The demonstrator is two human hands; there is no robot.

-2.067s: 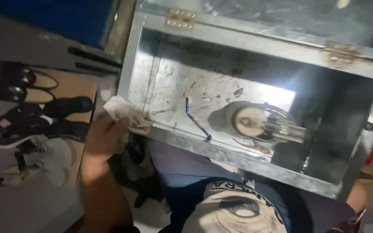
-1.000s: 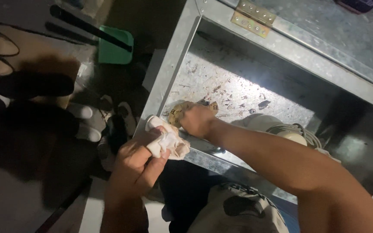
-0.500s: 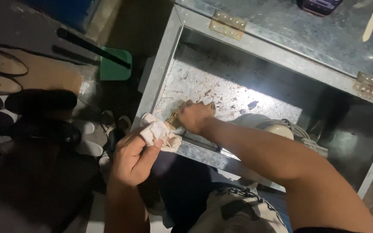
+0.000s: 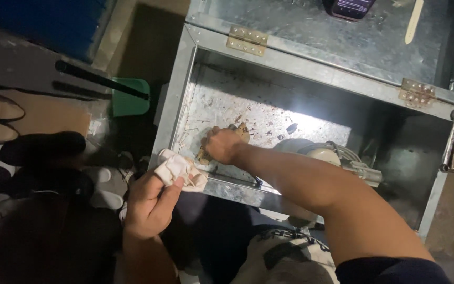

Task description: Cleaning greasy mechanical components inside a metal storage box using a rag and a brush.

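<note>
Right hand [image 4: 220, 145]: arm stretched into the open metal box [image 4: 311, 68], grip closed on a tan flat piece [image 4: 240, 130] on the box floor.
Left hand [image 4: 148, 202]: at the box's front-left corner, grip holding a crumpled white cloth [image 4: 178, 168].
Around: a white round device [image 4: 316, 152] with cables lies beside the forearm; a green dustpan [image 4: 128, 98] and dark shoes [image 4: 40, 147] on the floor.
Surfaces: scratched galvanized steel, brass-coloured hinges [image 4: 247, 40].

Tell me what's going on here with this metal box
A person is bent over an open galvanised metal box with its hinged lid swung back. The right hand is inside, pressing a tan pad-like piece against the speckled, dirty floor near the front left corner. The left hand holds a crumpled white cloth at the box's front rim. A pale round device with a coiled cord lies inside, to the right of the arm. Shoes and a green dustpan lie on the floor to the left.
</note>
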